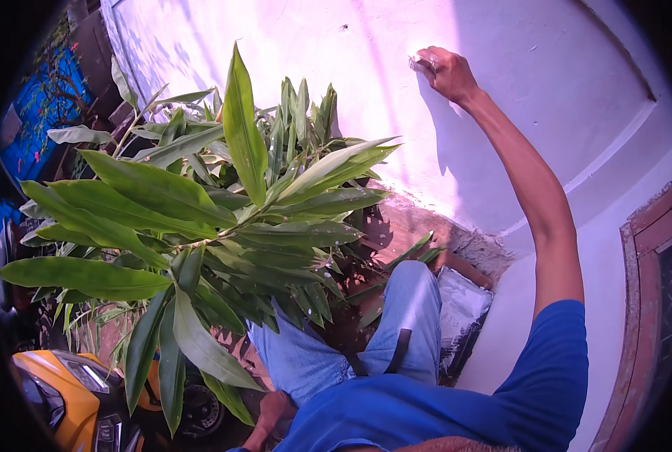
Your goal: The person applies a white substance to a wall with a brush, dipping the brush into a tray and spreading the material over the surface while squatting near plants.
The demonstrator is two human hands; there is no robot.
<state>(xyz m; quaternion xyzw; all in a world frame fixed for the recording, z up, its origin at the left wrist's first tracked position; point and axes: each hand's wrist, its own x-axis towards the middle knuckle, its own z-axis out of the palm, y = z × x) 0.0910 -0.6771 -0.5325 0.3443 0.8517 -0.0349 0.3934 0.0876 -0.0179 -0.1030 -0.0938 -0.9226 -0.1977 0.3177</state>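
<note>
My right hand (450, 75) is raised at arm's length against the white wall (396, 98). Its fingers are closed around a small white-smeared thing (420, 62), whose kind I cannot make out, held at the wall's surface. My left hand (274, 407) is low beside my left thigh, next to the hanging leaves; its fingers are hidden. A dark container smeared with white (462, 301) sits by my right leg, at the foot of the wall.
A bushy plant with long green leaves (245, 218) spreads across the left and overlaps my legs. A yellow and black motorbike (72, 399) stands at lower left. Brown framing with a patterned pane (645, 241) borders the right. Blue sheeting (38, 128) shows far left.
</note>
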